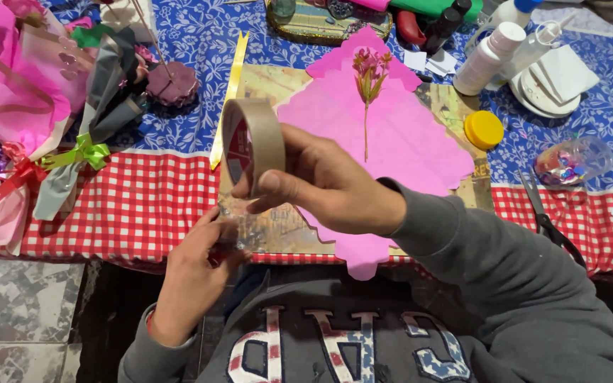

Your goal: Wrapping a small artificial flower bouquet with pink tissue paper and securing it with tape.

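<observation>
The right hand (328,186) holds a roll of clear tape (252,145) upright above the table edge, fingers wrapped round its brown cardboard ring. Just below, the left hand (196,273) pinches what looks like the loose end of the tape (232,228), though the clear strip is hard to make out. Behind the hands a pink paper sheet (399,135) lies on a board, with a small pink flower sprig (368,81) on it. A yellow lid (484,129) sits beside the sheet, scissors (544,220) lie to the right, and wrapped bouquets (30,92) are piled at the left.
</observation>
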